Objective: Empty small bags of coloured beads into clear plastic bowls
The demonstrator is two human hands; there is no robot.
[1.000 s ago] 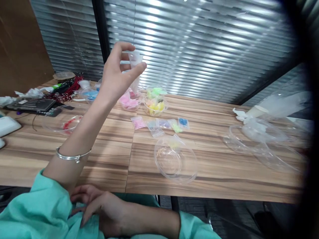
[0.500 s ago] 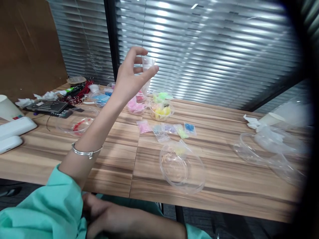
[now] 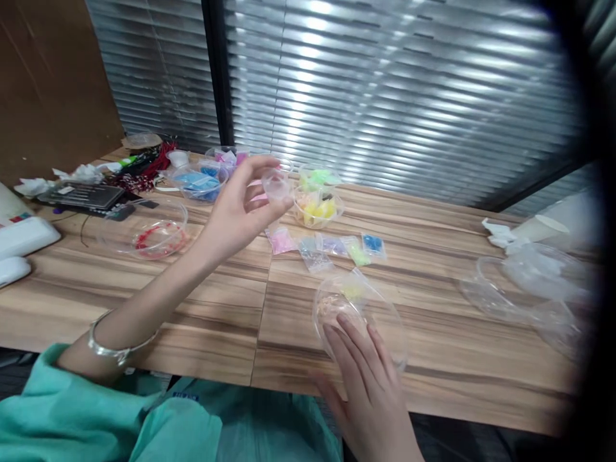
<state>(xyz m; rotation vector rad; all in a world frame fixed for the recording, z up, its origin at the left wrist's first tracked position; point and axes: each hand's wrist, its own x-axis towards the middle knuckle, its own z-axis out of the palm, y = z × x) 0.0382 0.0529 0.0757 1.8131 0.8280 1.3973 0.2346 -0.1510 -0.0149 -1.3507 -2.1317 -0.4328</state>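
Observation:
My left hand (image 3: 248, 199) is raised over the back of the table, its thumb and fingers curled around a small translucent plastic cup (image 3: 276, 186). My right hand (image 3: 363, 366) reaches over the near side of a clear round plastic container (image 3: 399, 321), fingers stretched out and holding nothing; whether they touch it I cannot tell. Inside this container are small pale gold bits and a little yellow packet (image 3: 353, 292). Behind it lie small zip bags of beads: a pink bag (image 3: 282, 240), a purple bag (image 3: 333, 244), a lime bag (image 3: 359, 254) and a blue bag (image 3: 373, 244).
Clear tubs with yellow pieces (image 3: 320, 208), green pieces (image 3: 317, 176) and blue packets (image 3: 197, 183) stand at the back. A tub with a red bead string (image 3: 161, 240) is at left. Clear plastic packaging (image 3: 539, 276) and a paper cup (image 3: 539, 228) lie at right.
My left hand has come down with the cup, which now shows rounder. My right hand has moved from my lap up to the clear container, its fingers now extended.

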